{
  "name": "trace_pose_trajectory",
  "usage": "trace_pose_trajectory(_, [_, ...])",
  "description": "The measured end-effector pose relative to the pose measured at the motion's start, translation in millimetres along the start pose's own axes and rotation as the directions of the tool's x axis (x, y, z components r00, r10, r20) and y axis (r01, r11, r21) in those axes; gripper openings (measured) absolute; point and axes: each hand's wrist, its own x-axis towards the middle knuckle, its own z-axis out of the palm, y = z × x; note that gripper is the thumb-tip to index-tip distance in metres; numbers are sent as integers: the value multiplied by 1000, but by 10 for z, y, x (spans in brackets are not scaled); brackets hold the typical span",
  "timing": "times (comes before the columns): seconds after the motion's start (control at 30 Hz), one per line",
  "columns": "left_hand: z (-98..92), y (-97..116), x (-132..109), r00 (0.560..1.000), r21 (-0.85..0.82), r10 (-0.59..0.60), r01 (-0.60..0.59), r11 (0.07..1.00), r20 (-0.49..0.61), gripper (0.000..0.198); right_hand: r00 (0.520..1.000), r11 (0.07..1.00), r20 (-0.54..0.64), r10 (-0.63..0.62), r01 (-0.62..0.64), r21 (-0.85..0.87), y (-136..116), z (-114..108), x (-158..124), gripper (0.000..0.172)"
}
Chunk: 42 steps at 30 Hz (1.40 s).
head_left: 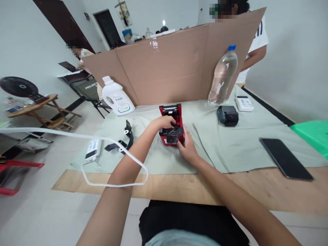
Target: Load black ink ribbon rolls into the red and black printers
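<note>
A small red and black label printer (181,118) stands on the cloth in front of me with its lid raised. A strip of dark, marbled label paper (172,136) hangs over its front. My left hand (167,122) reaches into the opened printer from the left, its fingers bent down and their tips hidden inside. Along the printer's right side, my right hand (188,147) grips the body, with the thumb near the front lower corner. The left fingers seem closed, but what they hold, if anything, does not show.
A cardboard screen (164,71) stands behind, with a white jug (118,97) and a water bottle (223,77) before it. A black device (227,116), a phone (285,158), white power banks (93,149) and a black strap (130,136) lie around. A white cable (84,131) crosses my left arm.
</note>
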Motion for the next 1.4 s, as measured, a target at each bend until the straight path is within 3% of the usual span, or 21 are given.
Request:
trace_pose_trajectory(0.1, [7, 115, 86, 997, 95, -58, 52, 994, 59, 31, 1000, 1000, 6, -4, 4, 1, -5, -14, 2, 73])
trace_pose_trajectory(0.2, [10, 133, -9, 998, 71, -4, 8, 997, -65, 29, 1000, 1000, 7, -7, 7, 2, -11, -20, 4, 74])
trace_pose_trajectory(0.3, [-17, 14, -307, 950, -235, 26, -104, 966, -312, 35, 1000, 1000, -2, 5, -5, 2, -13, -16, 9, 73])
trace_pose_trajectory(0.37, [-32, -159, -595, 866, -472, -111, -154, 868, -487, 44, 1000, 1000, -9, 17, -17, -1, -12, -10, 11, 73])
trace_pose_trajectory(0.43, [-33, -410, -915, 758, -622, -307, -163, 765, -576, 47, 1000, 1000, -6, 18, -18, 1, -11, -4, 14, 73])
trace_pose_trajectory(0.5, [-14, -725, -1233, 610, -727, -519, -142, 672, -598, 44, 1000, 1000, 2, 13, -13, 8, -7, 1, 16, 74])
trace_pose_trajectory(0.6, [84, -1245, -1657, 272, -814, -773, -82, 574, -573, 34, 1000, 1000, -9, 14, -14, 1, 1, 9, 18, 74])
trace_pose_trajectory(0.67, [207, -1553, -1881, 55, -852, -850, -8, 524, -524, 35, 1000, 1000, -17, 17, -17, -7, 6, 14, 20, 74])
trace_pose_trajectory(0.7, [281, -1676, -1967, -31, -868, -867, 47, 495, -497, 36, 1000, 1000, -16, 18, -18, -8, 8, 16, 22, 74])
trace_pose_trajectory(0.77, [435, -1848, -2080, -133, -880, -880, 209, 426, -457, 37, 1000, 1000, -9, 19, -19, -9, 10, 16, 25, 75])
trace_pose_trajectory(0.83, [571, -1929, -2117, -164, -852, -886, 396, 343, -433, 36, 1000, 1000, -7, 16, -16, -15, 10, 14, 27, 75])
trace_pose_trajectory(0.9, [669, -1959, -2104, -191, -819, -893, 510, 264, -407, 35, 1000, 1000, -10, 12, -12, -23, 12, 12, 28, 75])
trace_pose_trajectory(1.03, [755, -2037, -2086, -304, -871, -895, 465, 158, -325, 40, 1000, 1000, -16, 11, -12, -22, 15, 10, 27, 75])
trace_pose_trajectory(1.13, [778, -2111, -2139, -327, -901, -911, 423, 97, -252, 42, 1000, 1000, -15, 11, -11, -14, 4, 7, 30, 74])
trace_pose_trajectory(1.23, [801, -2114, -2196, -240, -824, -930, 558, 103, -278, 37, 1000, 1000, -13, 9, -10, -14, -24, -4, 32, 74])
trace_pose_trajectory(1.33, [821, -2063, -2203, -83, -664, -928, 722, 195, -362, 33, 1000, 1000, 2, 23, -23, -14, -51, -17, 31, 74])
trace_pose_trajectory(1.4, [817, -2035, -2187, 14, -584, -924, 771, 254, -383, 31, 1000, 1000, 9, 28, -28, -13, -59, -22, 31, 74])
